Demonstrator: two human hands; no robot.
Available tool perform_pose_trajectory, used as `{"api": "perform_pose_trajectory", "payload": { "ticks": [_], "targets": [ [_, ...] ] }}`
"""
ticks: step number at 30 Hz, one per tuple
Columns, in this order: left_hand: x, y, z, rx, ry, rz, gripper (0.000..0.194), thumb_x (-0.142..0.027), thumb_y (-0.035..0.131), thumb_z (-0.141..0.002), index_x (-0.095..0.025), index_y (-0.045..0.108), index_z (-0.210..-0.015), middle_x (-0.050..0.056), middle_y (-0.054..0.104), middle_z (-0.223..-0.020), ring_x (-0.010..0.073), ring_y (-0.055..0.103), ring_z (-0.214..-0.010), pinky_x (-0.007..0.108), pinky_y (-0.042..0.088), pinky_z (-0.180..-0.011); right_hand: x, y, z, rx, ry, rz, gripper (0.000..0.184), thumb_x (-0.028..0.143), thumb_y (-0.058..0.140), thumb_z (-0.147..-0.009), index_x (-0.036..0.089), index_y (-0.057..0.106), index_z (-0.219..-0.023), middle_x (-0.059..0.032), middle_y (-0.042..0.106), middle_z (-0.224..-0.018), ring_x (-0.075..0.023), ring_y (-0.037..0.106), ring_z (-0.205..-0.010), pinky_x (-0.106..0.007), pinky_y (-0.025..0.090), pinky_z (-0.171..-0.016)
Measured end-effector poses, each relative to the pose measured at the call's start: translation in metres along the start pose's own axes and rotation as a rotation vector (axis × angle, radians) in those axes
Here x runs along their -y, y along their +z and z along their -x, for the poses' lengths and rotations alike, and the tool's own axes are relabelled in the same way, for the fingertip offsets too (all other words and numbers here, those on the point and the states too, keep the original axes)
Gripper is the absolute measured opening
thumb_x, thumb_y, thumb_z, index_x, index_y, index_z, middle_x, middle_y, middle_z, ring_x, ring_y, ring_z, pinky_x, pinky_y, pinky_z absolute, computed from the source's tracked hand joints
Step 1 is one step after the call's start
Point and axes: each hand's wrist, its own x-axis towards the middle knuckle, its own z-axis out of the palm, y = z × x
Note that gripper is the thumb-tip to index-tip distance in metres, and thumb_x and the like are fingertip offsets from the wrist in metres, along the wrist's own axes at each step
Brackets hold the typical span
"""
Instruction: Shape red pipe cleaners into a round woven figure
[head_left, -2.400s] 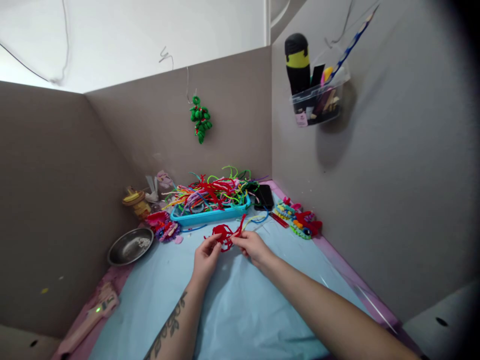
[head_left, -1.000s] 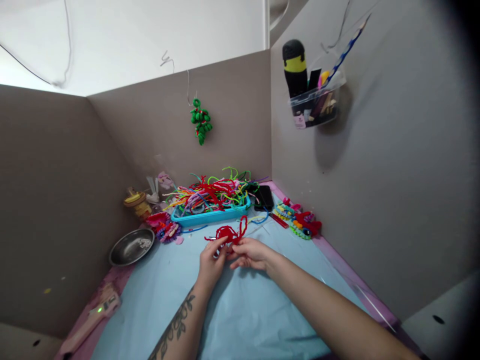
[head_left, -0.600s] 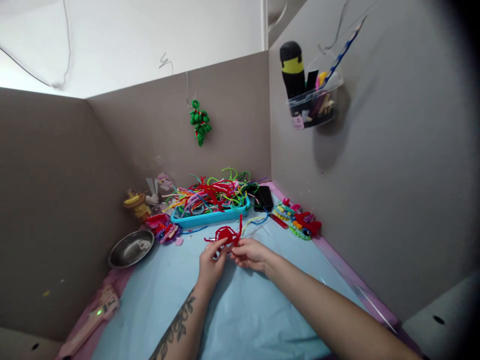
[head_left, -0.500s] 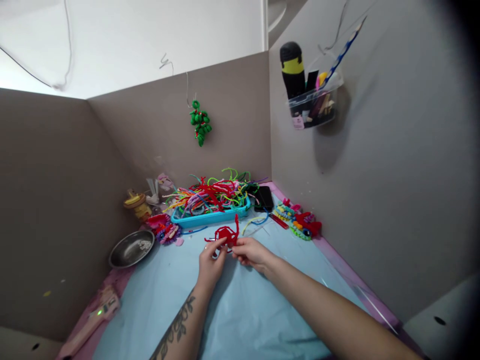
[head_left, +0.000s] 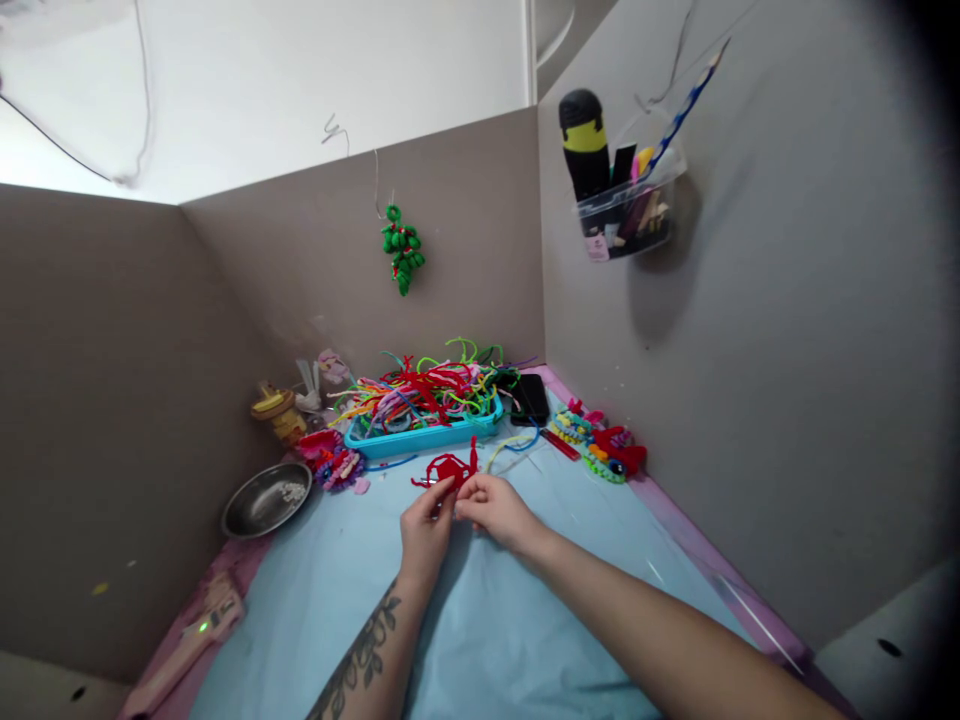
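Observation:
Red pipe cleaners (head_left: 450, 467), bent into a loose looped shape with one end standing up, are at the middle of the table's far half. My left hand (head_left: 426, 528) pinches their near edge between thumb and fingers. Close beside it, my right hand (head_left: 496, 512) is also closed, thumb against fingertips, at the near right side of the red shape. The fingers cover the spot where the two hands meet. Just behind the hands stands a light-blue tray (head_left: 420, 438) heaped with pipe cleaners (head_left: 431, 385) in many colours.
A metal bowl (head_left: 259, 515) with small white pieces and a pink glue gun (head_left: 195, 645) with a green light lie on the left. Fuzzy finished pieces (head_left: 600, 445), red-handled tool (head_left: 560, 444) and black phone (head_left: 529, 400) are right. A clear box (head_left: 626, 225) hangs on the wall.
My right hand has shifted slightly left, closer to my left hand, and its fingers have curled. The red shape has turned a little and sits somewhat lower between the hands.

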Motion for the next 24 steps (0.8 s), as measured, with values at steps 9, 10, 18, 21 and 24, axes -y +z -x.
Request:
{"api": "perform_pose_trajectory", "payload": {
  "ticks": [9,10,18,21,24],
  "targets": [
    [-0.001,-0.004,-0.004,0.0,-0.176,0.242,0.03,-0.021,0.063,-0.067,-0.016,0.066,-0.097,0.008,0.069,-0.094,0.0207,0.064,-0.085,0.032,0.05,-0.078,0.01,0.001,0.008,0.367,-0.04,-0.021,0.018,0.025,0.063,-0.064,0.018,0.047,-0.069,0.0028,0.061,-0.058,-0.0072,0.048,-0.045,-0.018,0.034,-0.044],
    [0.001,-0.004,-0.005,-0.004,-0.18,0.279,0.032,-0.02,0.063,-0.066,-0.015,0.065,-0.098,0.009,0.069,-0.096,0.0207,0.064,-0.087,0.032,0.05,-0.079,0.011,0.0,0.007,0.344,-0.047,-0.006,0.019,0.028,0.061,-0.066,0.019,0.045,-0.07,0.0027,0.062,-0.058,-0.0073,0.048,-0.044,-0.018,0.034,-0.044],
    [0.009,-0.004,-0.011,-0.074,-0.183,0.354,0.033,-0.018,0.064,-0.066,-0.016,0.062,-0.099,0.009,0.066,-0.102,0.0212,0.062,-0.094,0.036,0.047,-0.086,0.009,-0.014,-0.001,-0.217,-0.313,0.348,0.013,0.029,0.048,-0.078,0.017,0.055,-0.077,-0.0006,0.056,-0.064,-0.0137,0.052,-0.059,-0.026,0.043,-0.057],
    [0.008,-0.003,-0.009,-0.041,-0.168,0.342,0.03,-0.016,0.064,-0.066,-0.016,0.064,-0.096,0.008,0.066,-0.098,0.0206,0.062,-0.092,0.035,0.047,-0.085,0.012,-0.023,-0.001,-0.407,-0.578,0.652,0.025,0.023,0.049,-0.079,0.019,0.058,-0.102,-0.0087,0.056,-0.095,-0.0213,0.053,-0.09,-0.036,0.044,-0.08],
    [0.007,-0.002,-0.007,-0.01,-0.193,0.356,0.03,-0.016,0.064,-0.065,-0.016,0.065,-0.095,0.007,0.067,-0.097,0.0203,0.062,-0.09,0.034,0.047,-0.084,0.016,-0.033,-0.002,-0.403,-0.761,0.929,0.025,0.019,0.052,-0.079,0.023,0.061,-0.102,-0.0103,0.047,-0.117,-0.0261,0.04,-0.112,-0.044,0.033,-0.095]
  ]
}}
